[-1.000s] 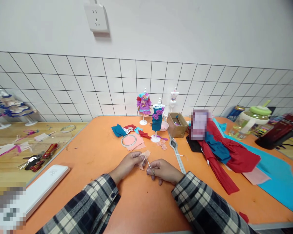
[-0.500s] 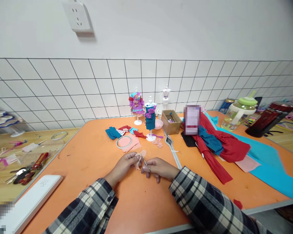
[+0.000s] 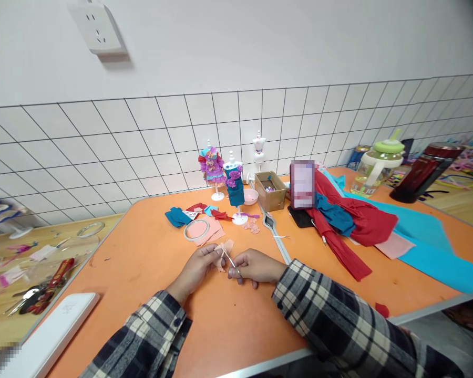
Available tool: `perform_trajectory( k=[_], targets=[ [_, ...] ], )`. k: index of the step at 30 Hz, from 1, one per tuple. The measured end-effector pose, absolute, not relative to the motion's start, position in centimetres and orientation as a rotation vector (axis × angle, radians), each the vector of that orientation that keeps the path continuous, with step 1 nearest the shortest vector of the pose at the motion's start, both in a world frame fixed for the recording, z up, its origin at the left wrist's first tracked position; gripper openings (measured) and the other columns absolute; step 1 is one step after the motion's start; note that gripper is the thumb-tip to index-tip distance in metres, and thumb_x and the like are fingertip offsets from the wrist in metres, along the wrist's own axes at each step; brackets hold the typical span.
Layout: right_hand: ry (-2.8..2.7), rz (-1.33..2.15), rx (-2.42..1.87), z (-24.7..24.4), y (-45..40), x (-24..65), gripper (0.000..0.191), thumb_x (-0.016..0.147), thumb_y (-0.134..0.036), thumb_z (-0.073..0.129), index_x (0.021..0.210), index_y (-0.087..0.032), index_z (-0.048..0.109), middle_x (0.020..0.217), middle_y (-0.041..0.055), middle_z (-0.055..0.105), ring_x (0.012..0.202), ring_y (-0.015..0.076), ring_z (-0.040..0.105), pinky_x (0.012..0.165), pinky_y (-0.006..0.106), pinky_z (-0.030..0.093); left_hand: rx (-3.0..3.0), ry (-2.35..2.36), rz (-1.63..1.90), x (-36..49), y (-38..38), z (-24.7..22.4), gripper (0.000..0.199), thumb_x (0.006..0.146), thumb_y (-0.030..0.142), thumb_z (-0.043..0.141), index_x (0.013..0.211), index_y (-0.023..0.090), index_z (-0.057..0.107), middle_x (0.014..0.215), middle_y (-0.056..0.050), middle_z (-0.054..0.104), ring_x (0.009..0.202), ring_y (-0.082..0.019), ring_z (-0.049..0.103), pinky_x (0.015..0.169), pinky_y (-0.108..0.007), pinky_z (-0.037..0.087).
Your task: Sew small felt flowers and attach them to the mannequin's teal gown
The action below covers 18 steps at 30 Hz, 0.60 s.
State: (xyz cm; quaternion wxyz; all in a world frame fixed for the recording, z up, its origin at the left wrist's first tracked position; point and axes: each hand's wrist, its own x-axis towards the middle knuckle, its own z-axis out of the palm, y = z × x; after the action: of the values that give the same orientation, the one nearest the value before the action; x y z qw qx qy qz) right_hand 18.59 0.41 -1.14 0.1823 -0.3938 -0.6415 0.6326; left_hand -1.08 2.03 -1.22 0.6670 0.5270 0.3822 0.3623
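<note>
Camera has swung over the last second, so the whole bench shows further left in our view. Blue form stands upright beyond our hands, same spot on the bench. Both hands keep about the same pose, so we'd judge the work uninterrupted, no new stage. Left hand pinches the cloth between thumb and fingers; right hand grips the scissors by the handle end, fingers curled. Cloth sits at our left fingertips, just short of the right hand, a loose flap poking out beyond. Scissors bridge the gap, tips reaching the cloth. Too small to tell if the blades are parted.
</note>
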Motion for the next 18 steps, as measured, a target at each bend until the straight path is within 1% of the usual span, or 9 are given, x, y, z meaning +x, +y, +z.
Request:
perform_trajectory(
  k=[4, 7, 12, 15, 18],
  targets=[
    [-1.795, 1.804, -1.095, -1.06, 0.43, 18.61, 0.028, 0.079, -0.040, 0.063, 0.088, -0.014, 0.067, 0.066, 0.0000, 0.057, 0.059, 0.0086, 0.052, 0.037, 0.011, 0.038, 1.188, 0.863, 0.814, -1.07, 2.03, -1.20, 0.028, 0.080, 0.039, 0.067, 0.072, 0.013, 0.060, 0.065, -0.002, 0.062, 0.059, -0.014, 0.056, 0.061, -0.027, 0.042],
    [-1.813, 1.789, -1.089, -0.71, 0.35, 18.58, 0.031, 0.080, -0.043, 0.061, 0.090, -0.014, 0.066, 0.070, 0.0012, 0.060, 0.061, 0.0089, 0.052, 0.036, 0.011, 0.038, 1.198, 0.863, 0.822, -1.07, 1.98, -1.14, 0.028, 0.082, 0.039, 0.066, 0.071, 0.013, 0.060, 0.065, -0.002, 0.062, 0.059, -0.013, 0.055, 0.062, -0.027, 0.042],
    [-1.864, 1.797, -1.101, -0.51, 0.23, 18.36, 0.036, 0.081, -0.050, 0.059, 0.090, -0.016, 0.066, 0.075, 0.0005, 0.062, 0.052, 0.0059, 0.046, 0.034, 0.012, 0.039, 1.214, 0.851, 0.820, -1.07, 1.86, -1.08, 0.029, 0.083, 0.039, 0.064, 0.070, 0.014, 0.059, 0.065, -0.001, 0.061, 0.058, -0.013, 0.056, 0.060, -0.026, 0.042],
    [-1.859, 1.759, -1.108, -0.83, 0.25, 18.23, 0.037, 0.081, -0.051, 0.058, 0.090, -0.016, 0.066, 0.073, 0.0006, 0.061, 0.056, 0.0080, 0.050, 0.033, 0.012, 0.039, 1.206, 0.843, 0.815, -1.06, 1.83, -1.08, 0.030, 0.083, 0.039, 0.064, 0.069, 0.014, 0.058, 0.062, -0.001, 0.060, 0.057, -0.014, 0.056, 0.060, -0.027, 0.042],
    [-1.835, 1.734, -1.136, -1.13, 0.32, 18.21, 0.031, 0.080, -0.045, 0.061, 0.087, -0.016, 0.067, 0.068, 0.0002, 0.060, 0.059, 0.0091, 0.053, 0.035, 0.012, 0.037, 1.208, 0.846, 0.824, -1.05, 1.83, -1.05, 0.030, 0.083, 0.039, 0.064, 0.068, 0.014, 0.058, 0.063, -0.001, 0.060, 0.058, -0.014, 0.057, 0.061, -0.027, 0.042]
  ],
)
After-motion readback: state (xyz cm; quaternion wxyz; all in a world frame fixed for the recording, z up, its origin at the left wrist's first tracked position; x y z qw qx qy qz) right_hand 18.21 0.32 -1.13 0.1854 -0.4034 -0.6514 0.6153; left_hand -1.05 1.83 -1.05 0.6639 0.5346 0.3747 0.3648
